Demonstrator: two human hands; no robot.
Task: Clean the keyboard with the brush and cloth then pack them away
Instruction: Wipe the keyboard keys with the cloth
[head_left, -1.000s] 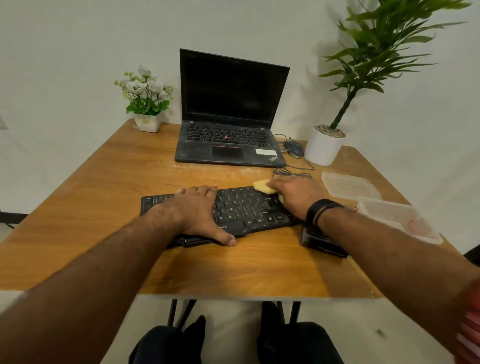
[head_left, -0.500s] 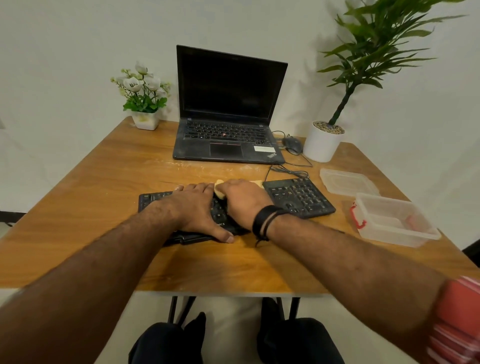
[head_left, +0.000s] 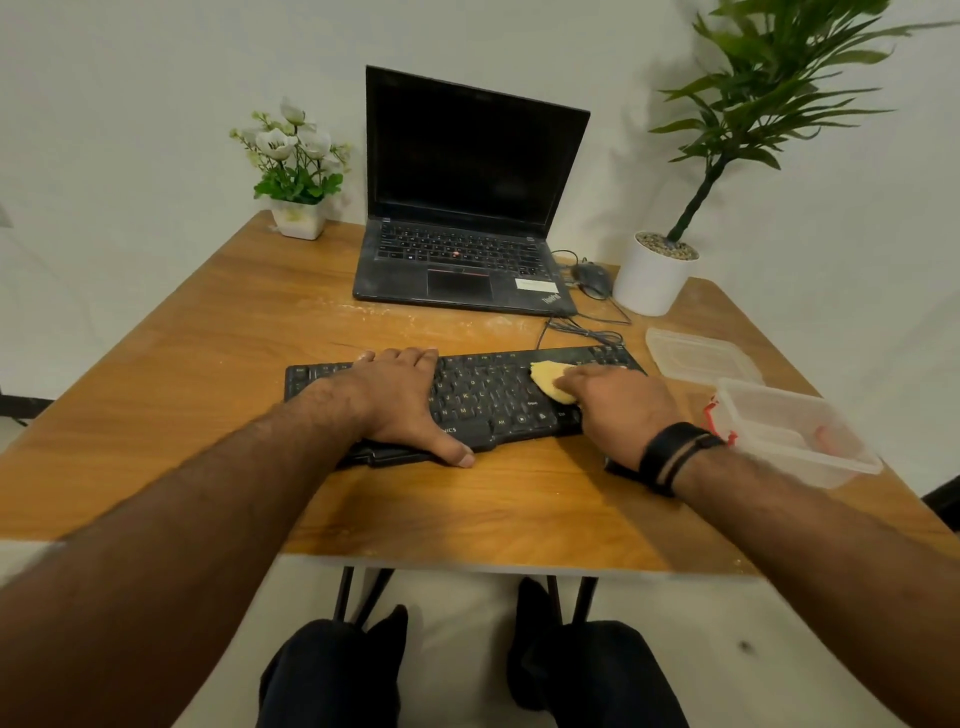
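Wiping the keyboard: cloth under the right hand

Pressing the yellow cloth (head_left: 549, 383) onto the keys, the right hand (head_left: 615, 410) lies over the right part of the black keyboard (head_left: 488, 400). Its fingers reach flat across the cloth toward the far left, and only the cloth's left edge shows from under them; whether the fingers curl round it or merely press it down I cannot tell. A dark band (head_left: 675, 457) circles the right wrist.

On the left part of the keyboard the left hand (head_left: 400, 400) rests palm down, fingers straight over the far rows, thumb hooked past the near edge onto the wooden table (head_left: 182, 395). It holds nothing and only steadies the board.

The keyboard lies across the middle of the table, its cable running to the far side. Just right of it stands a clear plastic box (head_left: 800, 436) with red clips, and its lid (head_left: 701, 356) lies just beyond. An open black laptop (head_left: 467, 208) with a dark screen sits farther back. A mouse (head_left: 592, 278) lies to its right, beside a white pot holding a tall green plant (head_left: 727, 156). A small pot of white flowers (head_left: 293, 166) stands at the far left. The brush is not to be made out.
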